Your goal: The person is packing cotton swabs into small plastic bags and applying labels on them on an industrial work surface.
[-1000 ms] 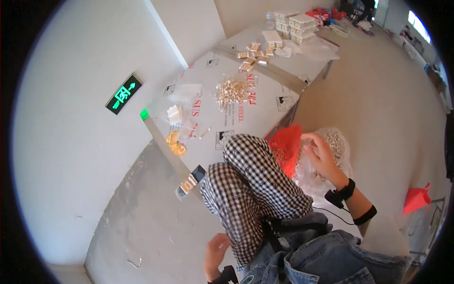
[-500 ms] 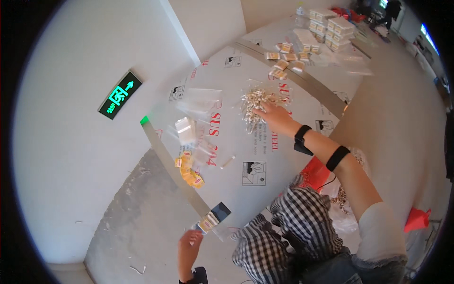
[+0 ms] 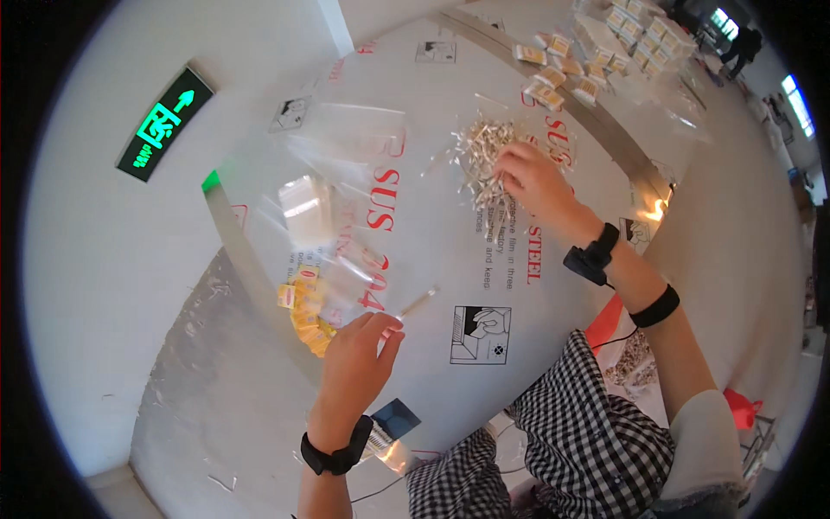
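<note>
Pale slim sticks (image 3: 486,147) lie in a loose pile on the tabletop (image 3: 406,374), the right hand (image 3: 538,184) at its right side.
That hand's fingers curl narrow; whether they grip any sticks, I cannot tell. Dragging instead of lifting could scatter the pile, as no rim holds it. Nearer and left of the pile, the left hand (image 3: 356,356) bends beside a lone stick (image 3: 418,303), its hold unclear; a careless brush could roll that stick or shift the yellow packets (image 3: 304,313).

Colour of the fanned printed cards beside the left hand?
Mostly yellow cards; best in the head view.
</note>
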Demonstrator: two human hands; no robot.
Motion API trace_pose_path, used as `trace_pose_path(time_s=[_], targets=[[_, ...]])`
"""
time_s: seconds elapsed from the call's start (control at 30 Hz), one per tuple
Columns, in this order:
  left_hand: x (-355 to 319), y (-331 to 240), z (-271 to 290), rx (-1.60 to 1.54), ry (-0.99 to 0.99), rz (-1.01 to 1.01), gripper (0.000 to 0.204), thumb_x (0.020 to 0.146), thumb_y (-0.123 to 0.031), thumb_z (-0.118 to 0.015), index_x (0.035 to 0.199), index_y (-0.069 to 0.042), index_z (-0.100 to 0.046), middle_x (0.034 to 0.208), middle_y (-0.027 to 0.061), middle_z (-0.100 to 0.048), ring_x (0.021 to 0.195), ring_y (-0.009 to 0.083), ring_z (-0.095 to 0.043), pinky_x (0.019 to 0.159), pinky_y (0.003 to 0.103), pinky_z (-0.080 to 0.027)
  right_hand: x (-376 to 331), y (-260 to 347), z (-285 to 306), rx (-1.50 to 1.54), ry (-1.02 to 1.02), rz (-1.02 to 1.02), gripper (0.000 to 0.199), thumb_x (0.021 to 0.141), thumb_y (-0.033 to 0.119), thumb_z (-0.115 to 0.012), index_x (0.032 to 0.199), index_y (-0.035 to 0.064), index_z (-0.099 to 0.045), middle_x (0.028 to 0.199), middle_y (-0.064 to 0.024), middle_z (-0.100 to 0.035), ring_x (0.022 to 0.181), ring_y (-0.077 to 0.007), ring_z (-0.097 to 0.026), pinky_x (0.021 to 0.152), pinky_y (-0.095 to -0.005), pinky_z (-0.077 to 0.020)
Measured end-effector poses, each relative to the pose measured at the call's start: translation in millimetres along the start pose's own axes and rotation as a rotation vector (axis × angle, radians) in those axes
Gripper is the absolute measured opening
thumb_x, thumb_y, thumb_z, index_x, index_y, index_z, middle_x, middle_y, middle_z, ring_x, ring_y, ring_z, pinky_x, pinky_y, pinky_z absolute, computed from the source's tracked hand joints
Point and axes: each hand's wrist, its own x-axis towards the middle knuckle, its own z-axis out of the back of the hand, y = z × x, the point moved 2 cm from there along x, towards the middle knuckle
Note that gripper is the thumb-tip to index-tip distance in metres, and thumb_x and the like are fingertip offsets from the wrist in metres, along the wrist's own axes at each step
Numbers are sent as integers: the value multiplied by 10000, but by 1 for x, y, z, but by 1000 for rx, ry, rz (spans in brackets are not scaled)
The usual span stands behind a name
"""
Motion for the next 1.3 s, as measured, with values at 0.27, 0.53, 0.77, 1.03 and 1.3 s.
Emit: trace_pose_path(time_s=[0.27, 0.53, 0.77, 1.03, 1.3], targets=[[-7, 34, -39, 10, -63, -26, 204, 866, -29, -700, 1059, -44, -637, 932, 116, -671, 829, 283, -683, 699, 392, -531, -43, 87, 9, 4, 22, -30, 223, 757, -35, -694, 959, 40, -633, 1023, -69, -605, 921, -263, -637, 746, -357, -544], [-27, 20, -61, -223, -98, 213, 344, 831, -29, -739, 1155, -47, -623, 984, 105, -648, 797, 249, -658, 698, 366, -529, -102, 174, -50, 81, 217, -14, 332, 768, 42, -671, 1091, -9, -611, 1230, -152, -557, 1059, -321, -600, 836, -391, -552], [-31, 26, -81, -62, -154, 83, 329, 808, -7, -736, 1116, -40, -625, 939, 98, -625, 813, 265, -656, 673, 369, -527, -113, 184, -56, 196, 317, 92, 422, 847, 89, -615, 1264, 30, -588, 1431, -167, -502, 1171, -344, -581, 952, -427, -518], [-50, 14, -76, -36, -87, 60, 246, 754, -37, -799, 947, -42, -647, 895, 97, -623, 772, 262, -638, 664, 357, -520, -108, 134, -33, 373, 358, -85, 473, 785, -3, -712, 1239, 98, -623, 1322, -86, -578, 1092, -301, -607, 892, -392, -529], [-55, 17, -90, 160, -130, -65, 173, 751, -54, -785, 832, -54, -632, 803, 78, -598, 716, 299, -613, 623, 393, -505, -111, 124, -34, 396, 341, -109, 248, 816, -13, -705, 1052, 53, -666, 1110, -59, -624, 989, -268, -630, 822, -357, -539]])
